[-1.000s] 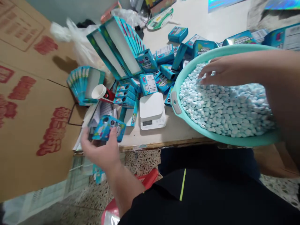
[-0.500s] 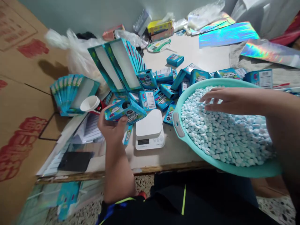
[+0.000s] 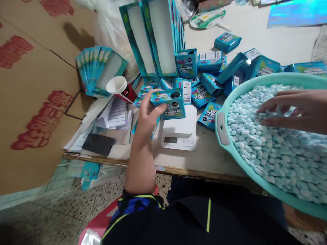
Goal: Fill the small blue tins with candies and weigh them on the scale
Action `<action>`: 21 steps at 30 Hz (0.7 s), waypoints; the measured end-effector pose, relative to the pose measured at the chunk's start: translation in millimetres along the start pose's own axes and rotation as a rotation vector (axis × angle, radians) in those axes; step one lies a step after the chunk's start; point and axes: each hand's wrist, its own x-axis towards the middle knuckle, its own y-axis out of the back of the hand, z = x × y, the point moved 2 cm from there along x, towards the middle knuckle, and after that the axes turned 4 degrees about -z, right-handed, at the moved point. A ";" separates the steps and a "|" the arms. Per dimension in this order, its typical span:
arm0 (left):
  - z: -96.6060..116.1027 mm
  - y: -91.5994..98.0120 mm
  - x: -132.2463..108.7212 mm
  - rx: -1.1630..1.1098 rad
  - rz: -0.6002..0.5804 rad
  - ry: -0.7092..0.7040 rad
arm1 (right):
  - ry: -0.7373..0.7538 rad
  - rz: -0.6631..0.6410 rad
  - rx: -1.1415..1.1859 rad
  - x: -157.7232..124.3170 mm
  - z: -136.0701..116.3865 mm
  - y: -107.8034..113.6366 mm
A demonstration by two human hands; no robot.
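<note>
My left hand [image 3: 149, 112] is closed around a blue candy box [image 3: 173, 113] lettered "Caramelo Macizo". The box stands nearly upright at the white kitchen scale [image 3: 180, 122], with a dark round hole showing in its top. Whether its base touches the scale's platform I cannot tell. My right hand [image 3: 293, 108] is over the pale blue candies [image 3: 276, 163] in the turquoise basin [image 3: 231, 95]. Its fingers are apart and curved downward, with the tips at the surface of the candies and a gap between thumb and fingers.
Several blue boxes [image 3: 201, 96] lie behind the scale and basin. Tall display cartons [image 3: 159, 37] stand at the back, and a fanned stack of cartons [image 3: 94, 68] leans at left. A paper cup [image 3: 120, 86] and a black phone [image 3: 99, 144] are left of my forearm.
My left hand has brought the box rightward to the scale and turned it more upright. The right hand stays over the candies. The view has tilted downward and shifted left.
</note>
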 end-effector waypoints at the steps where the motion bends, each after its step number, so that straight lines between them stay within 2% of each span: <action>1: 0.5 1.0 -0.1 -0.012 -0.027 0.021 | 0.006 -0.003 0.005 -0.5 0.7 -0.5; 8: 9.6 -3.3 1.6 0.021 -0.299 0.230 | 0.023 0.009 0.004 -4.0 -2.2 -0.2; 12: 6.1 -3.8 5.3 -0.095 -0.326 0.208 | 0.041 0.020 -0.008 -2.7 -0.6 -1.9; 15: 6.0 0.4 10.5 -0.147 -0.220 0.114 | 0.043 0.027 -0.003 -3.0 1.5 -2.8; 18: 8.8 6.0 14.1 -0.156 0.001 0.062 | 0.016 0.033 0.006 -4.6 -4.3 -2.0; 21: 8.7 10.8 15.1 -0.170 0.236 0.040 | -0.076 0.049 0.036 -6.5 -17.1 -0.5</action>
